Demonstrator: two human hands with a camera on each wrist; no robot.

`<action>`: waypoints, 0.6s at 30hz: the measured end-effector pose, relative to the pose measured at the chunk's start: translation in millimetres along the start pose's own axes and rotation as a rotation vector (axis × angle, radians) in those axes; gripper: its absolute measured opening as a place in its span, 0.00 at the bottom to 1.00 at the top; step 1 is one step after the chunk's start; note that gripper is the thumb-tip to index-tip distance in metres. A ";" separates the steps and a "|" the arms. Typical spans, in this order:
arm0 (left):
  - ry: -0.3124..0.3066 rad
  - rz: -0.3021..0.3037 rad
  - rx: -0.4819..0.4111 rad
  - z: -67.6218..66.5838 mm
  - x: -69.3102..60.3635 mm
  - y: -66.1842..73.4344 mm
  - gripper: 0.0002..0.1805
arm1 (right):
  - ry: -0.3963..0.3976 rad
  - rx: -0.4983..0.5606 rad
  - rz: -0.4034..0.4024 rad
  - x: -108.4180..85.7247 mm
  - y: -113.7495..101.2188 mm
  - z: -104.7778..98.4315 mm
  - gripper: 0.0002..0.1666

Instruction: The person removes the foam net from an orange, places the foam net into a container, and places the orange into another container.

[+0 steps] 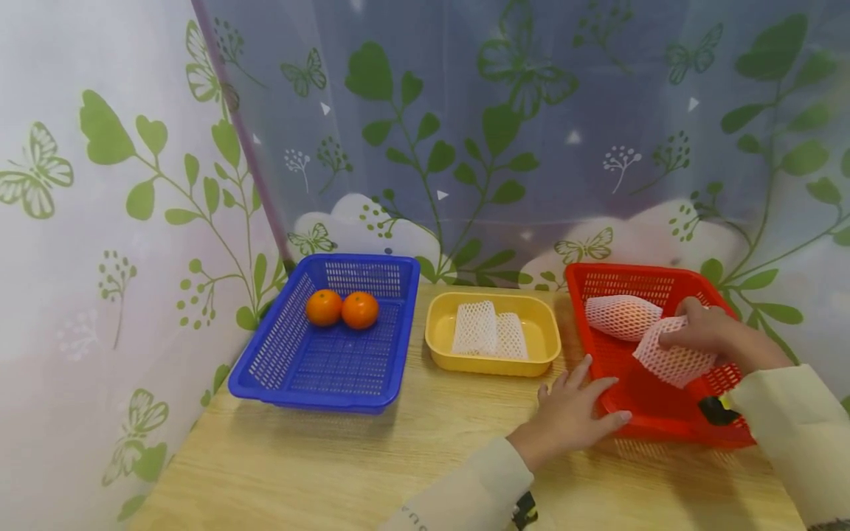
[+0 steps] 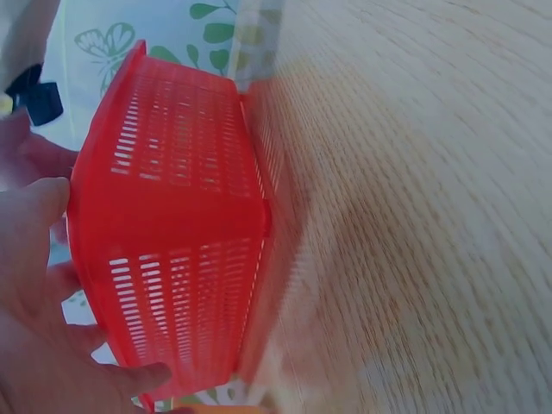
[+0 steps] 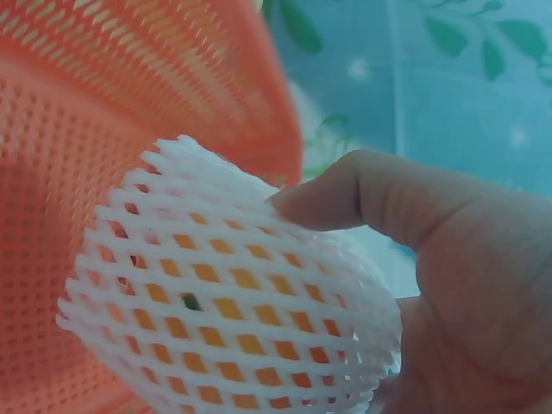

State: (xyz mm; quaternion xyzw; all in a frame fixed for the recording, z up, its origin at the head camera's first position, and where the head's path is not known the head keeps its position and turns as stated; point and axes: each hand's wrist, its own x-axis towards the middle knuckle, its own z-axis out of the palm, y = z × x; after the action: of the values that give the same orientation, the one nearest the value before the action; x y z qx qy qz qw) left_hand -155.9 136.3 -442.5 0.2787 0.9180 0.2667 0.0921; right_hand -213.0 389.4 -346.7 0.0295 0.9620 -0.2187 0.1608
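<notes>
My right hand [image 1: 713, 332] grips an orange fruit wrapped in a white foam net [image 3: 233, 302], over the right part of the red basket [image 1: 664, 402]. Another netted fruit [image 1: 623, 316] lies at the back left inside that basket. My left hand [image 1: 567, 413] is spread at the basket's front left corner, its fingers straight and touching the rim; the left wrist view shows the hand [image 2: 43, 302] against the red basket wall [image 2: 172, 207].
A yellow tray [image 1: 438, 354] holding two empty foam nets [image 1: 475, 328] stands left of the red basket. Farther left, a blue basket [image 1: 345, 369] holds two bare oranges [image 1: 360, 310]. A patterned curtain [image 1: 425, 133] hangs behind the wooden table [image 1: 299, 472].
</notes>
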 end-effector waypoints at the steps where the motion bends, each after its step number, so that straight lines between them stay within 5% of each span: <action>1: -0.003 0.006 -0.008 -0.2 0.2 -1.1 0.31 | 0.019 -0.001 -0.018 -2.6 -1.6 1.4 0.41; 10: -0.025 0.060 -0.088 -2.6 0.0 -10.3 0.30 | 0.191 -0.022 -0.158 -24.3 -15.4 14.0 0.37; 18: 0.020 0.092 -0.145 -3.6 2.8 -15.5 0.32 | 0.222 0.027 -0.215 -40.5 -24.3 27.3 0.39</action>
State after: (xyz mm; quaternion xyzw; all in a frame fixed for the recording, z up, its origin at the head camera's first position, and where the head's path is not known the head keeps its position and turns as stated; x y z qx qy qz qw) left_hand -166.5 125.4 -448.0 0.3107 0.8834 0.3391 0.0903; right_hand -169.7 356.3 -346.9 -0.0476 0.9684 -0.2431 0.0286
